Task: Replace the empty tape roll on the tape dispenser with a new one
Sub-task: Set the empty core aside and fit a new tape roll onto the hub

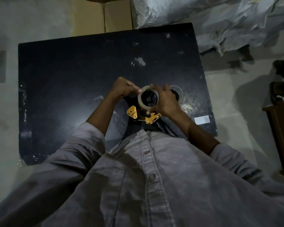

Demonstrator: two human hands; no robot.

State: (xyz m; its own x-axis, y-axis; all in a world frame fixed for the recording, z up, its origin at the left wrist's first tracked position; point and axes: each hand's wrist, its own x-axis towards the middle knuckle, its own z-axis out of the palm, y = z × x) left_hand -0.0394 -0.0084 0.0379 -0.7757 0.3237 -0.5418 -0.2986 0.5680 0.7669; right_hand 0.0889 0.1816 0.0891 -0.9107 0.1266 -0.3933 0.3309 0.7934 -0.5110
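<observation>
Tape roll (140,101) sits on the black hub of the tape dispenser (132,112), which is held up just above the dark table (69,76) close to the person's chest, so the swap looks mostly done. The right hand (166,102) grasps the roll from the right, fingers over its top rim and thumb under its lower edge, as if seating or turning it. The left hand (123,88) is tightly curled beside the roll with its thumb tip on the upper-left rim; what the curled fingers enclose is hidden, so I cannot tell whether they hold the dispenser's dark body. A pale ring (179,88) lies on the table just behind the right hand, probably the spent core. Judging by this, what remains is pressing the roll fully home and threading the free end toward the yellow cutter end
</observation>
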